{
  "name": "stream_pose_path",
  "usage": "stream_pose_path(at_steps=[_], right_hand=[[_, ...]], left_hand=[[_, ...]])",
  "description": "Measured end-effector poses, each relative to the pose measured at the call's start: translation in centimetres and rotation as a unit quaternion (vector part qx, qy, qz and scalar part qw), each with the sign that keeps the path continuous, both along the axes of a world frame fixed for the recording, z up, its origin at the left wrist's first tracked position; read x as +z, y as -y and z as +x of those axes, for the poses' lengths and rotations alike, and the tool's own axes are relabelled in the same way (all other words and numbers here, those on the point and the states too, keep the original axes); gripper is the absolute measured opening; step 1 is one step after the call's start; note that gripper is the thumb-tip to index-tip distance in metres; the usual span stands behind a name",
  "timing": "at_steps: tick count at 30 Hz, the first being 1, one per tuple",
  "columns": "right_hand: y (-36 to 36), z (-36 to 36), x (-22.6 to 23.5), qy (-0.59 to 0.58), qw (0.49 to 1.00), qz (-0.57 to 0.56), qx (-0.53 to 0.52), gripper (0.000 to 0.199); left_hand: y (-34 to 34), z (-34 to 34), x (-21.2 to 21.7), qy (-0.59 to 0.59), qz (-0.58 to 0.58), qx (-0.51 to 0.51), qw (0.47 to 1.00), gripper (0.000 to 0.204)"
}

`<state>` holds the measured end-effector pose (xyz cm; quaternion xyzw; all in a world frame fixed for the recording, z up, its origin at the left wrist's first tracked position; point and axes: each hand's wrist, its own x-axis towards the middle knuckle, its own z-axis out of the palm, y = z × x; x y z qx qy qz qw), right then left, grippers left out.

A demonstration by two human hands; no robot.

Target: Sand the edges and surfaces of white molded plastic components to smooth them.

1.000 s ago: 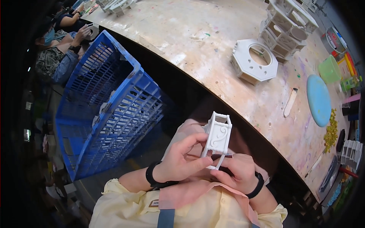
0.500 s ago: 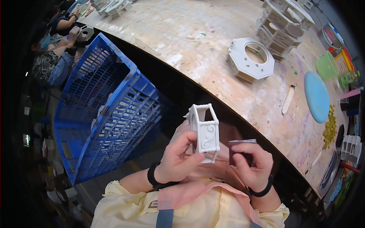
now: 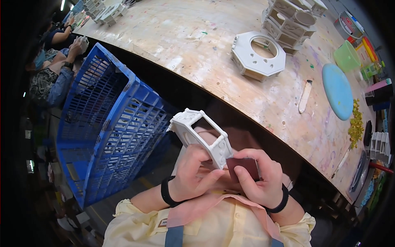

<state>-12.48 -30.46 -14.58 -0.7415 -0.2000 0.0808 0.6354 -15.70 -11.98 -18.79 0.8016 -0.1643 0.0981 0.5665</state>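
In my left hand (image 3: 191,173) is a white moulded frame (image 3: 201,138) with scrollwork sides and a rectangular opening. My fingers and thumb close round its lower end, and the piece tilts up to the left over my lap. My right hand (image 3: 263,177) pinches a folded piece of dark reddish-brown sandpaper (image 3: 243,168) between thumb and fingers. The sandpaper's left edge meets or nearly meets the frame's lower right corner; whether they touch I cannot tell. Part of the frame is hidden behind my left fingers.
A blue plastic crate (image 3: 119,119) stands at left. On the worktable (image 3: 173,53) are an octagonal white piece (image 3: 263,68), stacked white pieces (image 3: 288,24), a craft knife (image 3: 305,96), a blue disc (image 3: 337,91) and a green cup (image 3: 346,56). Another person's hands (image 3: 75,48) work at far left.
The white frame has turned, its top swinging left so the rectangular opening faces up. My right hand has brought the sandpaper leftward to the frame's corner, its flat face showing. The whole view has shifted slightly.
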Motion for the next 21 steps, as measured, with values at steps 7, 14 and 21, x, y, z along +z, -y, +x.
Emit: stream_pose_path(at_steps=[7, 14, 21], right_hand=[[0.25, 0.21, -0.26, 0.026, 0.999, -0.005, 0.03, 0.023], [0.26, 0.12, -0.44, 0.035, 0.998, -0.043, -0.022, 0.023], [0.57, 0.3, -0.28, 0.017, 1.0, -0.01, -0.002, 0.021]], left_hand=[[-0.23, -0.26, 0.28, -0.037, 0.063, -0.002, 0.997, 0.023], [0.29, 0.3, 0.41, 0.03, 0.054, 0.017, 0.998, 0.033], [-0.31, -0.12, 0.25, -0.014, 0.081, -0.024, 0.996, 0.027]])
